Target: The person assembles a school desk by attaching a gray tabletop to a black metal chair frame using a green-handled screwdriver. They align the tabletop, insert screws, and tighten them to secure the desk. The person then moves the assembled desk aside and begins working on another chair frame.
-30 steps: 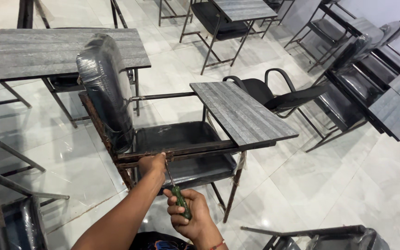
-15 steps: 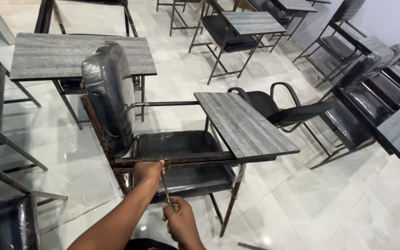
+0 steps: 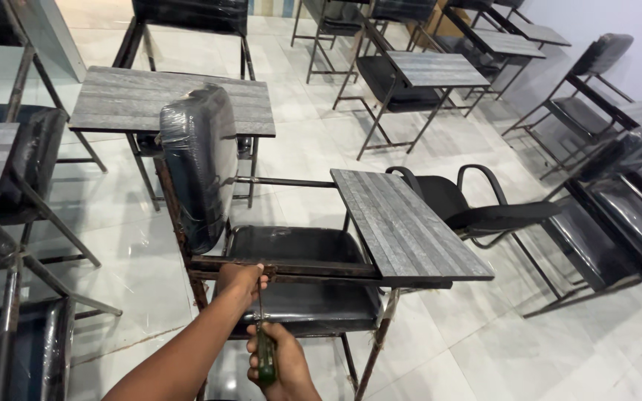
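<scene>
Plainly, the step in hand looks to be driving or loosening a fastener on the rusty side rail (image 3: 284,269) of the plastic-wrapped black desk chair (image 3: 202,160) at the centre of the view. The left hand (image 3: 241,279), at about seven o'clock from centre, rests against the rail's lower edge with its fingers curled together around the tip end of the screwdriver (image 3: 262,349), steadying the thin shaft where it meets the metal. The right hand (image 3: 282,364), at six o'clock near the bottom edge, is closed in a fist around the green handle, which points up toward the rail. The screw itself is hidden behind the left fingers, so I cannot tell how far in it sits. The left forearm runs up from the lower left, the wrist bent slightly in; the right wrist is cut off by the frame. As a judgement, the next move calls for firm upward pressure with the shaft kept in line with the fastener, so the tip does not slip. The chair's grey writing tablet (image 3: 403,223) lies at three o'clock from the hands, and its black seat (image 3: 299,245) just above the rail. More desk chairs (image 3: 417,82) stand from twelve to two o'clock on the pale tiled floor (image 3: 499,349).
</scene>
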